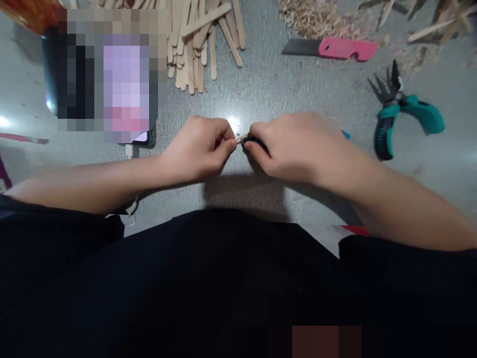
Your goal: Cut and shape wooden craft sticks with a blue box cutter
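Note:
My left hand (199, 149) is closed in a pinch on a small piece of wooden stick (241, 137), whose pale end shows between my two hands. My right hand (294, 146) is closed round a dark tool with a blue end (346, 134), its black tip (255, 143) touching the stick piece. Both hands meet over the grey floor (268, 94) in front of my dark-clothed lap. Most of the tool is hidden inside my fist.
A pile of wooden craft sticks (201, 40) lies at the far middle. A pink-handled cutter (335, 48) and wood shavings (313, 17) lie far right. Teal-handled pliers (402, 112) rest at the right. A phone with cable (143, 139) lies at the left.

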`<state>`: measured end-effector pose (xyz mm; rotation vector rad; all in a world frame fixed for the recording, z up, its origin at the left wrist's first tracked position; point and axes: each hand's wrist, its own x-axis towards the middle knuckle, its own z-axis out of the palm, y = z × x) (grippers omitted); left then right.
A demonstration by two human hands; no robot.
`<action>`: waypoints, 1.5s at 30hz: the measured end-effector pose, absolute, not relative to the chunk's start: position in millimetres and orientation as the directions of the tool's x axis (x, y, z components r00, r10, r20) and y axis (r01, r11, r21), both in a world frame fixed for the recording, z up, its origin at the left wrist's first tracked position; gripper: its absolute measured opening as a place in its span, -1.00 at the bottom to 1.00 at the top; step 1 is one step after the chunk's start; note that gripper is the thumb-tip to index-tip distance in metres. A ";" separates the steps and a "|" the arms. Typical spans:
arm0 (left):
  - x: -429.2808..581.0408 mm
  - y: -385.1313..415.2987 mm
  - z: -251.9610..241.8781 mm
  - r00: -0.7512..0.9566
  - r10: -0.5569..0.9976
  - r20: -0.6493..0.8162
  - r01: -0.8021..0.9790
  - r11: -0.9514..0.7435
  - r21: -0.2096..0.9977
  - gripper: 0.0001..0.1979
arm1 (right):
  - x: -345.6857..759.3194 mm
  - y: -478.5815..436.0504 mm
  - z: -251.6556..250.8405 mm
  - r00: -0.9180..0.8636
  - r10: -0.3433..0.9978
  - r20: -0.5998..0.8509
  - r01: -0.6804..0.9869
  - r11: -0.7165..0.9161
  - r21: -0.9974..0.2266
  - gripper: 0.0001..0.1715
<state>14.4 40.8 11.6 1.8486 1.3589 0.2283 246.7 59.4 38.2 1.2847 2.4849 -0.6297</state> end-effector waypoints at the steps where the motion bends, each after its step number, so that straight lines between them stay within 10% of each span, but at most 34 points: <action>1: 14.6 41.3 12.5 0.402 0.860 -0.313 0.711 -0.078 0.699 -0.82 | 249.0 62.4 36.0 -0.573 0.696 -0.433 0.819 0.512 -0.261 -0.47; 45: 13.1 28.0 -4.6 0.415 0.891 -0.184 0.811 -0.272 0.518 -0.77 | 234.7 28.7 23.8 -0.479 0.814 -0.330 0.878 0.456 -0.148 -0.39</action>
